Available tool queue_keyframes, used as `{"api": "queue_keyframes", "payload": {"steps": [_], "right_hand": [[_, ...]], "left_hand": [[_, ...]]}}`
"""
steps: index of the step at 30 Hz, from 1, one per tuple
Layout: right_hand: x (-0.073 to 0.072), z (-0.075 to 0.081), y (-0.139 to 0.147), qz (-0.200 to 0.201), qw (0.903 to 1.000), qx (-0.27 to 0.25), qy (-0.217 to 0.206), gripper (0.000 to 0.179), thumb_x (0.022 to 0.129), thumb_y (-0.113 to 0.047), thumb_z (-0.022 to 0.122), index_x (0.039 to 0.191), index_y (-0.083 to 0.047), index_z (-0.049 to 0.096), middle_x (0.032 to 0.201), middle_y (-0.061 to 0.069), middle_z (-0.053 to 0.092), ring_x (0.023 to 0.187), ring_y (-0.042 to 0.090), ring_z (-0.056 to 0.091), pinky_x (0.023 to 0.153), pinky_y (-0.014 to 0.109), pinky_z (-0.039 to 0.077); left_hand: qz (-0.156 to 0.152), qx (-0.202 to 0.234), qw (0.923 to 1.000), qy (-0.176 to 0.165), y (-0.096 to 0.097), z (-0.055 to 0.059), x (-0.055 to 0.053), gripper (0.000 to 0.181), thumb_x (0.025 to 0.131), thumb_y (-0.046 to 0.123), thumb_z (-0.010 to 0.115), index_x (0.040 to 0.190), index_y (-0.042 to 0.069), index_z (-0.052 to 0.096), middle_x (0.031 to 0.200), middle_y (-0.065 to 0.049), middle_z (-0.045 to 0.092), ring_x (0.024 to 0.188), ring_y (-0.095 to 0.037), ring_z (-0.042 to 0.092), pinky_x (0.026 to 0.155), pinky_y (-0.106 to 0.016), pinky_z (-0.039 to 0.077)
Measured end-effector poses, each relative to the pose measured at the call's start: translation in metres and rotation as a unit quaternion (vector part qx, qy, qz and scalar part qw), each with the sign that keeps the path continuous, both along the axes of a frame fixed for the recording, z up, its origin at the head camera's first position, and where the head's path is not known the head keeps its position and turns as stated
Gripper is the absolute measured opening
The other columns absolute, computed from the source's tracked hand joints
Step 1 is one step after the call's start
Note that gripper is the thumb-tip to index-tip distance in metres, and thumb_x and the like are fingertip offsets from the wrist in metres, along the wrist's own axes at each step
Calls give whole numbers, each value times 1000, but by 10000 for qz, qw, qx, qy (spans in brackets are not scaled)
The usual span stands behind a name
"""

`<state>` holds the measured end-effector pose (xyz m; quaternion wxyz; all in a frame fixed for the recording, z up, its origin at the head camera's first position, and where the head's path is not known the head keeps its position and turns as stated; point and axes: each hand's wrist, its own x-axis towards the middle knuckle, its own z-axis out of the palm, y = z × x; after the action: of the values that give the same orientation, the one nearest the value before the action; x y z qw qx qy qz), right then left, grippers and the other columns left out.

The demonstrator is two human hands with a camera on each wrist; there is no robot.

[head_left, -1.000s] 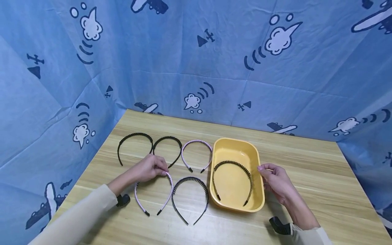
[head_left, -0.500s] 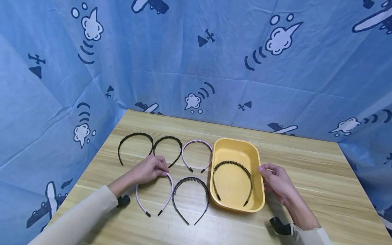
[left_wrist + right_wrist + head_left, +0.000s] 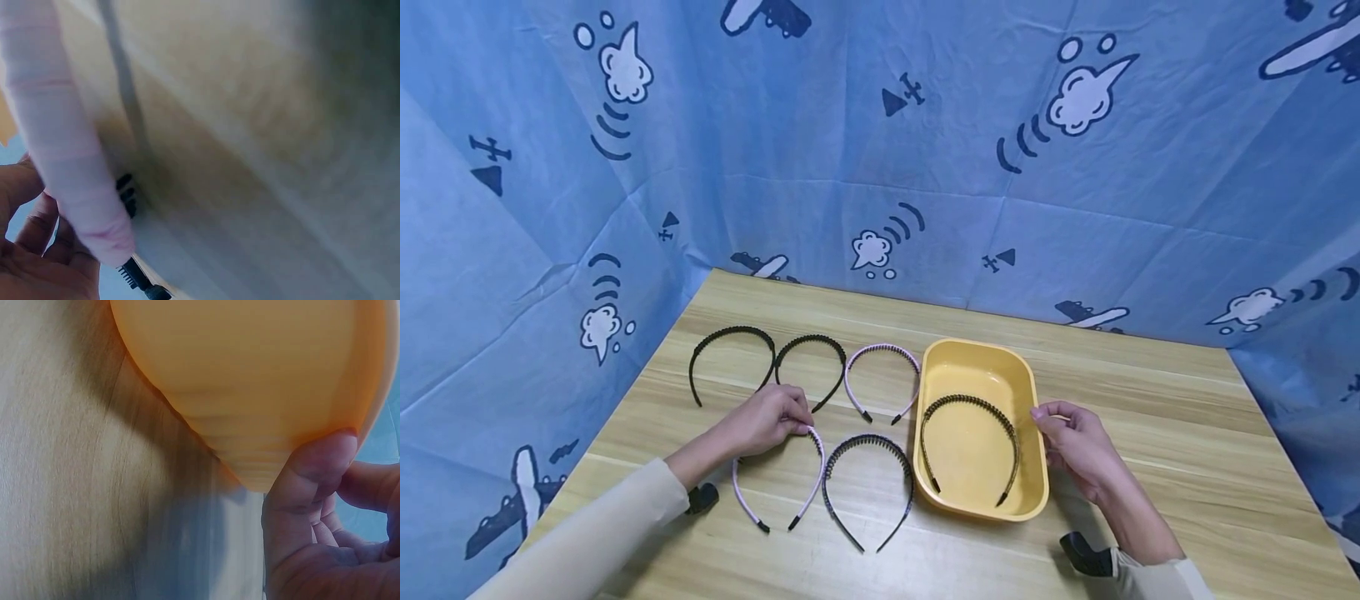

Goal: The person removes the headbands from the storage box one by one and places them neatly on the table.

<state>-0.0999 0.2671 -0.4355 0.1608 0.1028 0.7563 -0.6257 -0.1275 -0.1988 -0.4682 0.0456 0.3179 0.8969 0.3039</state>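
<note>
My left hand (image 3: pixel 772 419) pinches the top of a pink headband (image 3: pixel 808 492) at the front left, its two dark-tipped ends pointing toward me. Close up in the left wrist view, the pink band (image 3: pixel 62 137) fills the space beside my fingers. With thumb and fingers, my right hand (image 3: pixel 1078 446) grips the right rim of a yellow plastic tub (image 3: pixel 1041 475). The tub's outer wall (image 3: pixel 250 381) shows large in the right wrist view. Inside the tub lies a dark brown headband (image 3: pixel 970 399) with a toothed inner edge.
A black toothed headband (image 3: pixel 867 439) lies between the pink one and the tub. Behind, in a row, are a black headband (image 3: pixel 730 330), another black headband (image 3: pixel 812 338) and a second pink headband (image 3: pixel 883 347). A blue patterned curtain (image 3: pixel 925 250) hangs behind the wooden table (image 3: pixel 1157 400).
</note>
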Motion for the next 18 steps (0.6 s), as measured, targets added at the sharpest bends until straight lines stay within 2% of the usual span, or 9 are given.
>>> {"api": "queue_keyframes", "payload": {"steps": [4,10,18], "right_hand": [[0,0,0,1,10000,5,-7,24,111,-18,52,120,5,51,79,-10,66,67,5,63,63,26,59],[1,0,1,11,10000,34,-9,28,111,-19,52,122,6,50,77,-10,64,68,5,63,63,26,59],[0,-3,2,44,10000,28,-13,25,111,-18,53,121,5,51,80,-9,69,68,6,65,63,26,59]], "left_hand": [[0,15,10000,62,0,-1,0,11,88,5,80,96,10,85,92,4,75,87,-11,69,83,-27,60],[73,17,10000,-39,1,-1,0,10,88,6,80,97,10,84,93,5,75,88,-10,69,84,-27,60],[134,36,9998,-156,1,6,-1,7,88,10,82,94,12,83,92,6,74,87,-8,68,86,-29,60]]}}
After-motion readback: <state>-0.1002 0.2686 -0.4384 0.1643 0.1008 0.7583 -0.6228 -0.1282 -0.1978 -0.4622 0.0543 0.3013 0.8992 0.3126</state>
